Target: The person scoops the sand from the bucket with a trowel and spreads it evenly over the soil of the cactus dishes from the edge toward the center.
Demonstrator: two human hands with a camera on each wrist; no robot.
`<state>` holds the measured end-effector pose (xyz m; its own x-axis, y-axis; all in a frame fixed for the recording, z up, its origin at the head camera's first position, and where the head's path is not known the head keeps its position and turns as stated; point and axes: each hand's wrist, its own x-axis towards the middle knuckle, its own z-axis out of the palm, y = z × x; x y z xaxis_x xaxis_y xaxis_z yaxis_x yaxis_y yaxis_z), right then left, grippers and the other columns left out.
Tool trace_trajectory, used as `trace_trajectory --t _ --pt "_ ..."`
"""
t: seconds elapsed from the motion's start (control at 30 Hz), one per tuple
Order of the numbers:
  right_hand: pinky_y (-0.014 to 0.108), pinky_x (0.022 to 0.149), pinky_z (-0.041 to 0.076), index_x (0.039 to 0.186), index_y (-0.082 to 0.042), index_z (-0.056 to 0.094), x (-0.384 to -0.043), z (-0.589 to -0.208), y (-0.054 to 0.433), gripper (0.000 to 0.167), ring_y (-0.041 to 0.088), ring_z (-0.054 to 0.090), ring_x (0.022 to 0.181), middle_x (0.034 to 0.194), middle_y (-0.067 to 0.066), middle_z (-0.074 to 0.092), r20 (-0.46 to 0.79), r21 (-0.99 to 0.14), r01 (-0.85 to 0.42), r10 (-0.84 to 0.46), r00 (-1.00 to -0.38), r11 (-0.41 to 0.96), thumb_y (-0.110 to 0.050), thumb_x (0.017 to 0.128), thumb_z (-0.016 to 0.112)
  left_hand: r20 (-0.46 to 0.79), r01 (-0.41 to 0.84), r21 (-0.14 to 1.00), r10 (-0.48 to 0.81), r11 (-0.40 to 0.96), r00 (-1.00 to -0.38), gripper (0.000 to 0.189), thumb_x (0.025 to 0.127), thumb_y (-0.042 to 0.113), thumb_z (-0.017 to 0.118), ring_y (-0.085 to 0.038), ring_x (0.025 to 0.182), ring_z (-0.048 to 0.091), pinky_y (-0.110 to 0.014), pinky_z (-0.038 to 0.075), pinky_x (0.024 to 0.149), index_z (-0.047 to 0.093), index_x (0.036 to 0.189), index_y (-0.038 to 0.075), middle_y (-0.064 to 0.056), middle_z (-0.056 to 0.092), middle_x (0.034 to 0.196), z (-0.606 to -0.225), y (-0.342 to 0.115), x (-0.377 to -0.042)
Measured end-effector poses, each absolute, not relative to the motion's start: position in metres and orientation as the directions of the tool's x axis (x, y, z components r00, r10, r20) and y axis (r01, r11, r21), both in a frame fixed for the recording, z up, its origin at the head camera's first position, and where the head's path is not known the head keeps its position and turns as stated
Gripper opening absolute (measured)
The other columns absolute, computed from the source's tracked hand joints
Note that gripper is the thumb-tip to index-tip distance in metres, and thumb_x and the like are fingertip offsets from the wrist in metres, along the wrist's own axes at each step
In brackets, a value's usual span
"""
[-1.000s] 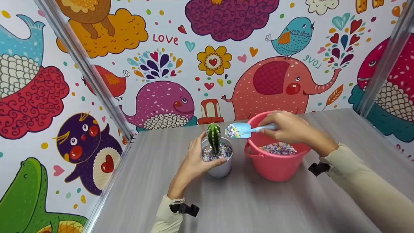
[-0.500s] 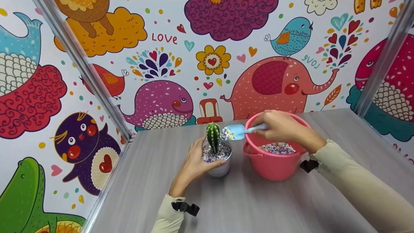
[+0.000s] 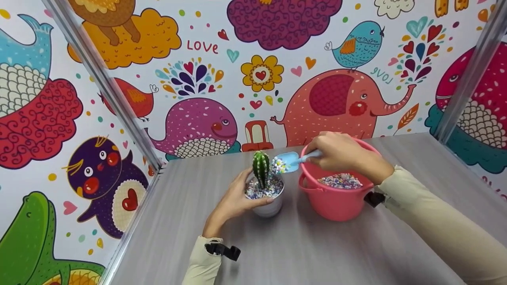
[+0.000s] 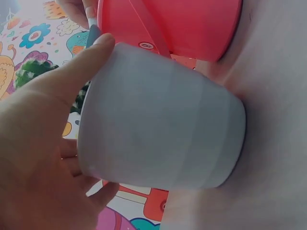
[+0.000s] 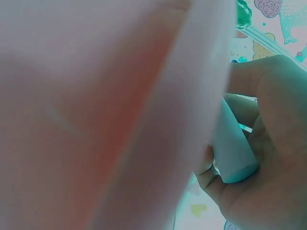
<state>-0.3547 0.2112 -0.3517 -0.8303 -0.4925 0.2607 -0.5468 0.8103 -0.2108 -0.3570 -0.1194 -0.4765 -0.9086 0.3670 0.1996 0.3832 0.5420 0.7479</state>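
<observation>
A white pot [image 3: 270, 209] stands on the table, filled near its rim with small multicoloured beads [image 3: 257, 192], and an upright green cactus [image 3: 260, 168] rises from them. My left hand [image 3: 234, 201] grips the pot from the left, thumb along the near rim and fingers round the far side, as the left wrist view shows too. In my right hand [image 3: 336, 151] is the handle [image 5: 235, 148] of a light blue toy shovel [image 3: 292, 160]. Its blade carries a heap of beads, tilts down to the left, and has its tip beside the cactus, above the pot's right rim.
Right of the pot stands a pink bucket [image 3: 336, 206] with more beads [image 3: 340, 181] inside; my right forearm passes over its right rim. The grey table [image 3: 190, 190] meets patterned wall panels [image 3: 257, 79] at the back and sides. Metal posts [image 3: 107, 87] stand at the corners.
My right hand has moved left, bringing the shovel from over the bucket's left rim to beside the cactus, with its blade now tilted down. The left hand and the pot's rim have shifted slightly left.
</observation>
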Motion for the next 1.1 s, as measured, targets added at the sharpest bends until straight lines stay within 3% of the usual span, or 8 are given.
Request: trace_trajectory --t 0.23,0.47,0.77,1.1 --pt "0.029 0.061 0.050 0.106 -0.020 0.087 -0.354 -0.353 0.209 0.018 0.017 0.062 0.083 0.095 -0.005 0.080 0.280 -0.177 -0.547 -0.491 -0.825 0.818 -0.017 0.088 0.082 0.202 0.394 0.750 0.385 0.531 -0.901 0.110 0.074 0.063 0.094 -0.033 0.155 0.045 -0.059 0.041 0.126 0.041 0.164 0.027 -0.005 0.044 0.169 -0.479 -0.120 -0.357" --pt "0.029 0.061 0.051 0.106 -0.020 0.087 -0.353 -0.352 0.208 0.018 0.018 0.063 0.083 0.095 -0.005 0.080 0.277 -0.173 -0.543 -0.488 -0.828 0.822 -0.016 0.088 0.083 0.213 0.406 0.704 0.372 0.582 -0.903 0.118 0.076 0.067 0.091 -0.034 0.161 0.030 -0.067 0.035 0.127 0.033 0.169 0.023 -0.012 0.028 0.175 -0.478 -0.113 -0.349" --pt "0.033 0.062 0.055 0.105 -0.018 0.087 -0.347 -0.347 0.203 0.019 0.020 0.062 0.084 0.093 -0.001 0.079 0.280 -0.132 -0.547 -0.498 -0.821 0.827 -0.017 0.086 0.086 0.229 0.403 0.704 0.351 0.585 -0.908 0.117 0.074 0.066 0.093 -0.031 0.155 0.039 -0.060 0.039 0.127 0.037 0.165 0.020 -0.009 0.038 0.167 -0.478 -0.114 -0.350" --pt "0.031 0.061 0.053 0.104 -0.019 0.087 -0.343 -0.344 0.203 0.017 0.019 0.062 0.081 0.091 -0.002 0.077 0.278 -0.120 -0.552 -0.506 -0.816 0.825 -0.016 0.087 0.085 0.201 0.395 0.724 0.375 0.566 -0.905 0.122 0.073 0.063 0.094 -0.034 0.157 0.040 -0.063 0.039 0.126 0.032 0.169 0.020 -0.010 0.040 0.171 -0.475 -0.121 -0.354"
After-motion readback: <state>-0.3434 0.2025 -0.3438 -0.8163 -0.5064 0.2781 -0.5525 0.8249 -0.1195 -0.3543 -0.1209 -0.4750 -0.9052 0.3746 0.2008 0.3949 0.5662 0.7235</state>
